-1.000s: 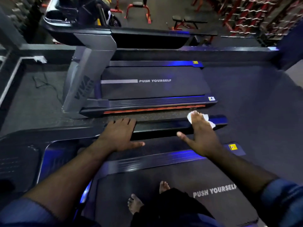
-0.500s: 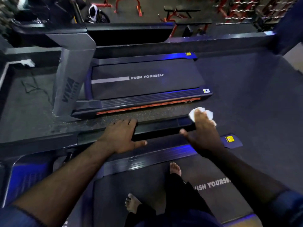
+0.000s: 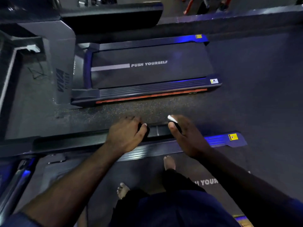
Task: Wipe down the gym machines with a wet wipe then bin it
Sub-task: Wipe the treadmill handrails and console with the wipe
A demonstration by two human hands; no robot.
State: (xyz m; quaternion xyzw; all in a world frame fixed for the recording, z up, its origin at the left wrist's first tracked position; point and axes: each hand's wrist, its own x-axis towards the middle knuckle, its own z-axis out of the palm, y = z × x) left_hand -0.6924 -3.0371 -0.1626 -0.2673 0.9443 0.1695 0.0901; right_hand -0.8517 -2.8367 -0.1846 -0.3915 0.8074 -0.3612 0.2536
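Where the speckled floor (image 3: 262, 95) runs between two machines, the far treadmill (image 3: 147, 74) lies across the upper view, its belt printed "PUSH YOURSELF", with an orange strip along its near edge. The near treadmill (image 3: 139, 174) fills the lower view, and a person stands barefoot on its belt, one foot (image 3: 169, 163) ahead of the other (image 3: 122, 190). A dark rail (image 3: 159, 130) of this near machine crosses the middle. The left hand (image 3: 126, 136) grips it, fingers curled over the far side and thumb hooked on the near side. Just beside it, with a short bare stretch of rail between them, the right hand (image 3: 188, 136) is clamped on the rail too, its fingers wrapped over the top. The wipe (image 3: 171, 118) is pinned under those fingers against the rail, and only a white corner shows beyond the fingertips. A yellow sticker (image 3: 232, 137) sits on the side step to the right.
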